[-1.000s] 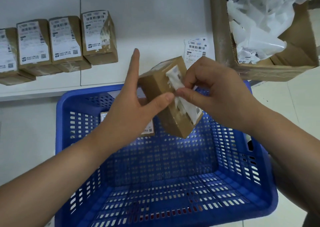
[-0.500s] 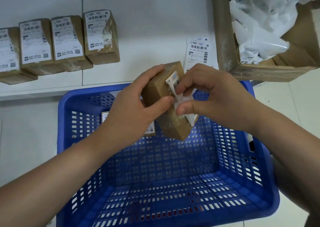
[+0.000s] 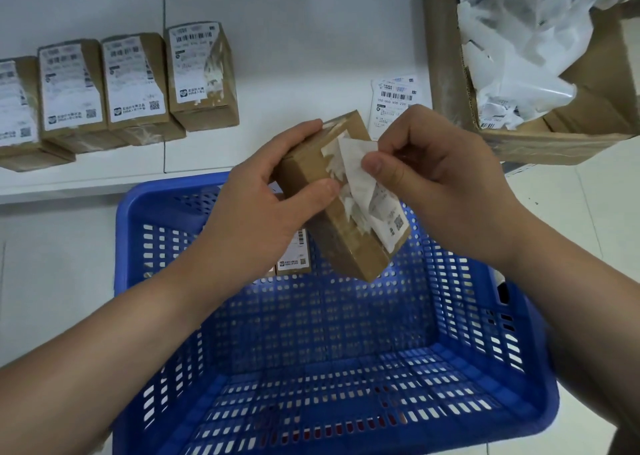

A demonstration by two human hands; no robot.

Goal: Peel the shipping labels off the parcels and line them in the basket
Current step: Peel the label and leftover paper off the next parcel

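The left hand (image 3: pixel 263 198) grips a brown cardboard parcel (image 3: pixel 332 205) above the blue plastic basket (image 3: pixel 346 368). The right hand (image 3: pixel 436 174) pinches its white paper label (image 3: pixel 360 174), partly peeled and torn. Four labelled parcels (image 3: pixel 114 87) stand in a row on the white table (image 3: pixel 294 38).

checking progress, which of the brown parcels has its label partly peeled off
The parcel held over the basket; its label is torn and lifted, unlike the four on the table.

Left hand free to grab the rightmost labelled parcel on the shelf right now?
Probably not: the left hand grips the held parcel while the right hand peels. The path to the rightmost shelf parcel looks unobstructed.
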